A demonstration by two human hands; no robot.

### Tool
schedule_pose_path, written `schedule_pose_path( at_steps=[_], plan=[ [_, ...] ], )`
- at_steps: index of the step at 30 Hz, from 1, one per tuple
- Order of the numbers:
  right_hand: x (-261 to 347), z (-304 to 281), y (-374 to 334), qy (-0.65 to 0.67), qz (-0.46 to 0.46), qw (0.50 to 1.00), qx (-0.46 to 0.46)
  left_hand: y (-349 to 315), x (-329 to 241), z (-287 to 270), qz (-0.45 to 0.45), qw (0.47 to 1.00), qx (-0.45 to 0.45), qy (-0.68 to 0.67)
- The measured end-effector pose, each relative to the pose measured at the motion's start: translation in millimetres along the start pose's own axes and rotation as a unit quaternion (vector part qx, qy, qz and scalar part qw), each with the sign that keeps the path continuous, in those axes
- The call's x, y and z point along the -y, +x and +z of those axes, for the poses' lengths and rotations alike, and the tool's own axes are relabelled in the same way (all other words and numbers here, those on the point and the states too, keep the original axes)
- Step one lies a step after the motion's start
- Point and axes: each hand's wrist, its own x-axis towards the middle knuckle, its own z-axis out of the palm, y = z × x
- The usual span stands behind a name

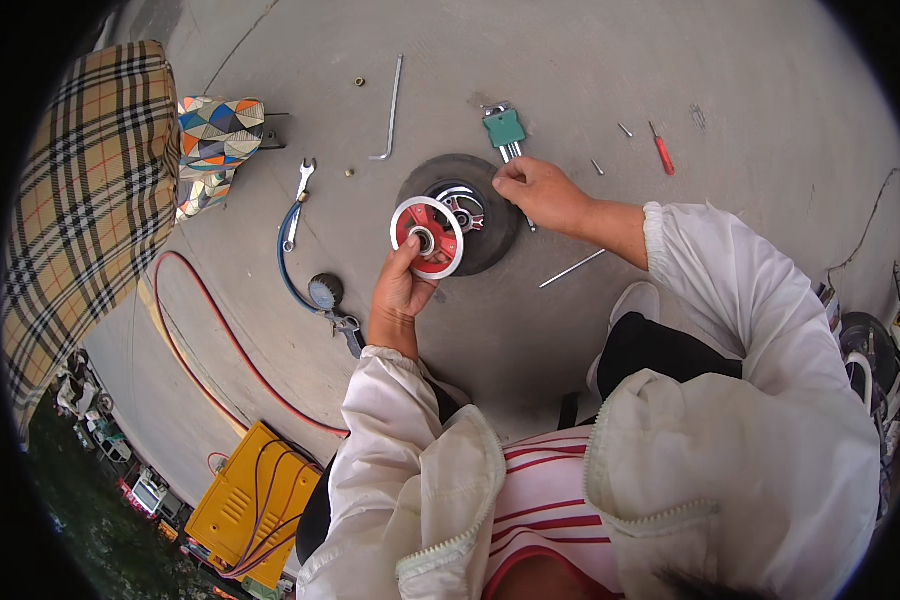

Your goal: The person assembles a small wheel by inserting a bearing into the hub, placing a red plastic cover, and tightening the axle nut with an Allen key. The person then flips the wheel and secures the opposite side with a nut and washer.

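My left hand (398,295) is closed on a red and silver wheel rim half (444,240), thumb near its hub, holding it tilted above the black tire (498,255). That tire lies flat on the ground, with another red and silver hub part (476,210) inside it. At the tire's right edge, my right hand (550,195) has its thumb and fingers pinched together; what they hold, if anything, is hidden. It partly covers the metal keys of a hex key set (505,128) with a green holder.
Around the tire lie a long hex key (398,100), a wrench (303,185), a gauge (325,291) on a blue hose (284,265), a red screwdriver (664,155), a thin rod (570,270) and small bolts (597,167). A yellow case (230,500) stands lower left, plaid cloth (100,150) above.
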Motion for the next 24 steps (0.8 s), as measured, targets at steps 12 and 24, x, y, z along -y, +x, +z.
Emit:
schedule_pose_path(
  at_steps=[12,24],
  plan=[
    [-21.3,16.0,14.1,-0.165,0.042,0.985,0.015,27.8,-5.7,17.7,-0.079,0.989,-0.041,0.114],
    [-24.2,17.8,21.6,-0.139,0.068,0.988,0.007,37.0,-21.3,17.4,-0.15,0.97,-0.006,0.193]
  ],
)
